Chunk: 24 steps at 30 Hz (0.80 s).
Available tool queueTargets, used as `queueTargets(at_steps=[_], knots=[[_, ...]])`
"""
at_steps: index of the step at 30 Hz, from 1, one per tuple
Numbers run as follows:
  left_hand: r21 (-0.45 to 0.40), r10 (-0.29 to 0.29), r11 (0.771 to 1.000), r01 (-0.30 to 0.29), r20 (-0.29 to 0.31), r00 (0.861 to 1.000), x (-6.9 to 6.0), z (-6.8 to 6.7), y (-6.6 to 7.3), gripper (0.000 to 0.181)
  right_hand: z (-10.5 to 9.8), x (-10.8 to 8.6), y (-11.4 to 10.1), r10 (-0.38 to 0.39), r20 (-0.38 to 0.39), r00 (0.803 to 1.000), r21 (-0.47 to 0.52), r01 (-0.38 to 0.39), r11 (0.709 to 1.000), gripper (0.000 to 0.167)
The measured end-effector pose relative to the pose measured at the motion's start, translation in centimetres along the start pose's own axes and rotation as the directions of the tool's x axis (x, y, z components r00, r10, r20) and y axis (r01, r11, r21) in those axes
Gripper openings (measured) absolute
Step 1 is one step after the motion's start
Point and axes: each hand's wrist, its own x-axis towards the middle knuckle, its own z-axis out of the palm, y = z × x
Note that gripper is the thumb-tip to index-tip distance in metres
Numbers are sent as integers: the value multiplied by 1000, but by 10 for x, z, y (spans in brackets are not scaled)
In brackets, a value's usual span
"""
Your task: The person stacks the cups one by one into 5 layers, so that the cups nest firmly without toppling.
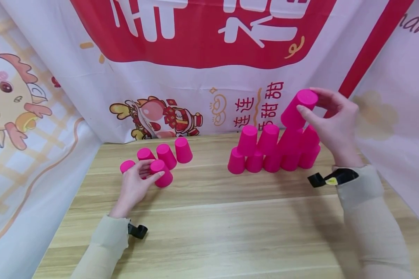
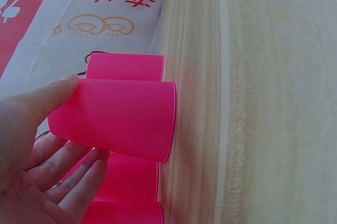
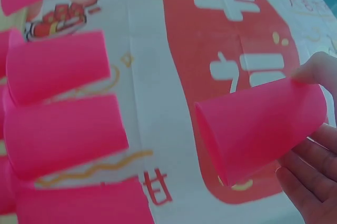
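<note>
Between the thumb and fingers of my right hand [image 1: 335, 122] is an upside-down pink cup [image 1: 295, 112], held above the right end of a two-row cup stack. In the right wrist view this held cup [image 3: 263, 129] is tilted and apart from the upper-row cups [image 3: 66, 134]. The stack's lower row [image 1: 254, 162] rests on the table, with the upper row [image 1: 248, 141] on top. At the left, my left hand [image 1: 136, 184] pinches another upside-down pink cup [image 1: 162, 174] near its top. The left wrist view shows thumb and fingers on opposite sides of that cup [image 2: 118, 116].
Several more upside-down pink cups [image 1: 184, 150] stand around the left hand's cup. Everything sits on a wooden table [image 1: 209, 228]. A printed cloth [image 1: 195, 93] hangs behind the table, and further cloth [image 1: 398, 155] walls its sides.
</note>
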Motion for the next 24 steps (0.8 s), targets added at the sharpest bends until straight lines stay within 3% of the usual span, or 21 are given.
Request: queueTargets(at_steps=[4, 11, 17, 24], knots=[[1, 4, 1000, -4, 2, 1000, 0, 0, 0, 64, -7, 5, 3, 22, -7, 1000, -10, -22, 1000, 47], [-4, 1, 1000, -1, 4, 1000, 0, 0, 1, 63, -17, 22, 42, 81, -2, 997, -44, -82, 996, 49], [5, -17, 1000, 17, 5, 1000, 1, -1, 0, 64, -21, 23, 62, 175, 34, 984, -64, -173, 983, 54], [10, -14, 1000, 14, 4, 1000, 0, 0, 1, 65, -24, 22, 75, 208, 45, 977, -54, -206, 977, 54]])
